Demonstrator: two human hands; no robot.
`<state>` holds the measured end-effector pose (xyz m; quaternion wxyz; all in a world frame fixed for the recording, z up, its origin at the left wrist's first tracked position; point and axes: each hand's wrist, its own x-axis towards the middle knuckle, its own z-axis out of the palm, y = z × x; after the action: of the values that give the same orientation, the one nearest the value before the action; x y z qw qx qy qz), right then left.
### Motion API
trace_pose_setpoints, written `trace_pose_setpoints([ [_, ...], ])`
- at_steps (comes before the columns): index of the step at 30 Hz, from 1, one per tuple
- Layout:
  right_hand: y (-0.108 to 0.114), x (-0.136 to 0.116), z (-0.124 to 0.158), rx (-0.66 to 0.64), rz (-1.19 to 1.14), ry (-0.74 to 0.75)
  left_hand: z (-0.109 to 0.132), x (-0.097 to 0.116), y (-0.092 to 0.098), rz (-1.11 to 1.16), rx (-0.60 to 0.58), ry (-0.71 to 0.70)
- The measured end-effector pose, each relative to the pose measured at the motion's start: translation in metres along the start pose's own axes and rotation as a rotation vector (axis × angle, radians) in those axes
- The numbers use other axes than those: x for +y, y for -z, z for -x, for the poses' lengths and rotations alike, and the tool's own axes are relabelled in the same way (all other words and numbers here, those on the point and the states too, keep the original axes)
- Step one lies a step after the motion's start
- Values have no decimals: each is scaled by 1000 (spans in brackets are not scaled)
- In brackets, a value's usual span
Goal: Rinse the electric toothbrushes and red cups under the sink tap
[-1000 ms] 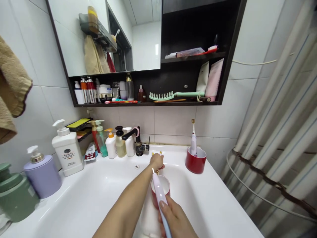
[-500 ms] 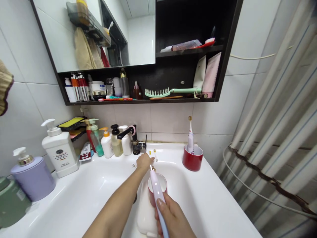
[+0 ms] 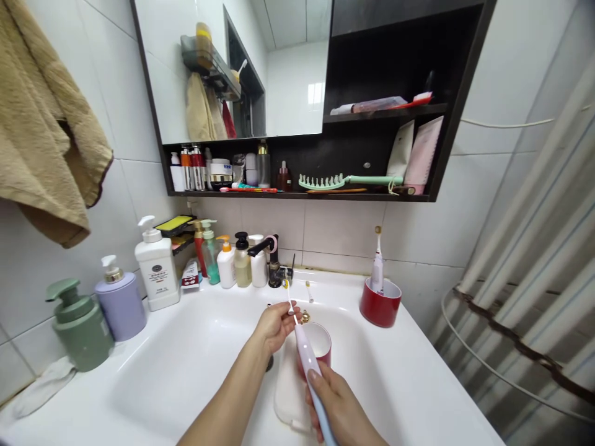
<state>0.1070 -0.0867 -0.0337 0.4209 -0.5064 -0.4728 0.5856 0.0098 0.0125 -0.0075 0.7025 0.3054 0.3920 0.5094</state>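
Right hand (image 3: 337,409) grips the toothbrush handle (image 3: 307,356) over the sink (image 3: 186,347), just beside a red cup (image 3: 324,347). Left hand (image 3: 274,325) pinches the brush head (image 3: 290,300) at the handle's far tip.

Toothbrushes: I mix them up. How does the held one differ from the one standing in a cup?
The held toothbrush is tilted, gripped by the right hand; the standing toothbrush is upright in a red cup. The left hand pinches the held toothbrush's thin neck; nothing touches the standing toothbrush. The held one's handle looks lilac and blue, the standing one's white. Both are slim with narrow necks.
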Motion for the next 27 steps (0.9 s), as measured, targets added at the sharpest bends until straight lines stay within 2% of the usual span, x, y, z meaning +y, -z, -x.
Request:
trace_pose_setpoints([
  [2,-3,2,1,-15,5,14,8,-1,0,97,4,17],
  [6,-4,4,0,-38,14,18,12,-2,0,118,30,6],
  [15,-2,6,-3,-45,-22,3,9,-5,-1,53,-4,12],
  [27,-6,2,-1,28,-83,-1,14,-12,-9,-67,-43,30],
])
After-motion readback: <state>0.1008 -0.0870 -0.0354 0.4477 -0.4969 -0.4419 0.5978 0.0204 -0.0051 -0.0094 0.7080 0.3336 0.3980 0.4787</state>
